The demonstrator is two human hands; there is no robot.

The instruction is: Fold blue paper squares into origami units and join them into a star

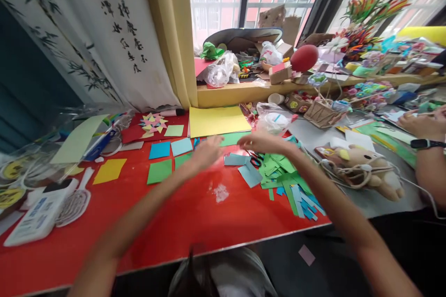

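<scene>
Both hands reach to the middle of the red table, slightly blurred. My left hand [209,148] is at the left end of a green paper sheet [232,138], its fingers stretched out. My right hand [259,142] is at the sheet's right end, fingers pointing left; I cannot tell whether either touches it. A yellow sheet [218,121] lies just behind. Scissors [257,161] and light blue paper pieces [250,174] lie below my right hand. Left of my left hand are a blue square [159,150], a light blue square [181,146] and a green square [159,171].
Green paper scraps [278,169] and blue strips [306,204] are heaped at right. A plush toy [362,167] lies farther right, near another person's hand [418,123]. A white bottle [40,213] and a yellow square [110,171] are at left. Craft materials crowd the windowsill [237,95].
</scene>
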